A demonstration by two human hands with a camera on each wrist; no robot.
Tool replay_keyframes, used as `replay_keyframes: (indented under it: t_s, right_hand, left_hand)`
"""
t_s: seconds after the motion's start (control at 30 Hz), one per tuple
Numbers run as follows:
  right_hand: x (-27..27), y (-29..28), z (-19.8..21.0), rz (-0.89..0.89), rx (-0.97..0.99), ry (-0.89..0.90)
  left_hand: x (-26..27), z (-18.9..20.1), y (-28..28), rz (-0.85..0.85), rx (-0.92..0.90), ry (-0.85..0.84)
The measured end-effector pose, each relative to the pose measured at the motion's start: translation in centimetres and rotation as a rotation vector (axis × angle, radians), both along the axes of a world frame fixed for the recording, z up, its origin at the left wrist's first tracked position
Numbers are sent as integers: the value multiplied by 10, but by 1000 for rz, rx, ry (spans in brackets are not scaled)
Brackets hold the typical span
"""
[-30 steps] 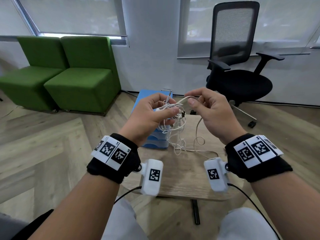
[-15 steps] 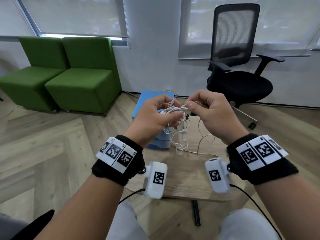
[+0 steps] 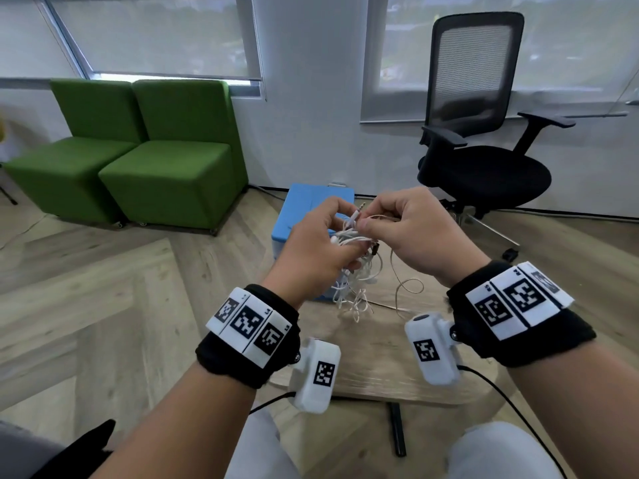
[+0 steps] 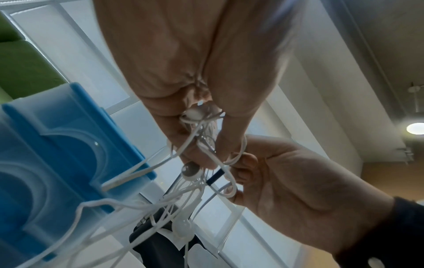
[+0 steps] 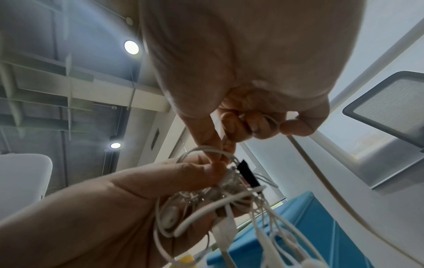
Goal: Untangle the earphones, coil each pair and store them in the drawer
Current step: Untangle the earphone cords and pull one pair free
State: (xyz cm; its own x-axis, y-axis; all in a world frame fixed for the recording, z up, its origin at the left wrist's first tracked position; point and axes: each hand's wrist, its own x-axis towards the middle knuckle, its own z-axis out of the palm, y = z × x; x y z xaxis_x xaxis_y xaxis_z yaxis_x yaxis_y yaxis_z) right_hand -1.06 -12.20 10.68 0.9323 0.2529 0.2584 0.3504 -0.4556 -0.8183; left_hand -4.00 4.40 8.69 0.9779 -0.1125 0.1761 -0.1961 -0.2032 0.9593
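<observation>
A tangle of white earphones [image 3: 356, 271] hangs between both hands above a small wooden table [image 3: 380, 368]. My left hand [image 3: 328, 236] grips the main bundle, with its thumb pressed over the cords. My right hand [image 3: 387, 219] pinches one thin cord close to the left thumb. A jack plug sticks up between the hands. In the left wrist view, earbuds and cords [image 4: 190, 170] dangle below the left hand [image 4: 172, 72], with the right hand [image 4: 298, 181] touching them. In the right wrist view, the right hand [image 5: 252, 108] curls over a cord beside the bundle [image 5: 229, 199]. The blue drawer unit [image 3: 304, 202] stands on the table behind.
A black office chair [image 3: 484, 167] stands at the back right, and two green seats [image 3: 166, 160] at the back left by the window. Loose cord ends trail onto the table below the hands. The floor is wood.
The hands have come closer together; the right hand moved left toward the bundle, and the cord stretched between them has slackened into a loop.
</observation>
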Motion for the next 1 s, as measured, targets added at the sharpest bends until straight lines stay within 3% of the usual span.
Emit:
replay_keyframes:
  t_s: [0.1,0.27,0.57,0.8,1.0]
  right_hand:
    - [-3,0,1,-5,-41,10]
    - [-4,-5,1,13,87,65]
    - [-6,-11,1,25,-30,-32]
    - [0,-23,-4,34,150,47]
    - [2,-22,-9,32,140,29]
  left_hand:
    - [-2,-1,-1,-8,32,5]
    - [-2,-1,-2,7,-8,6]
    - [-3,-1,-2,4,39,-23]
    - [-3,7,2,-30,24,-30]
    - [-1,7,-1,-75,16,-16]
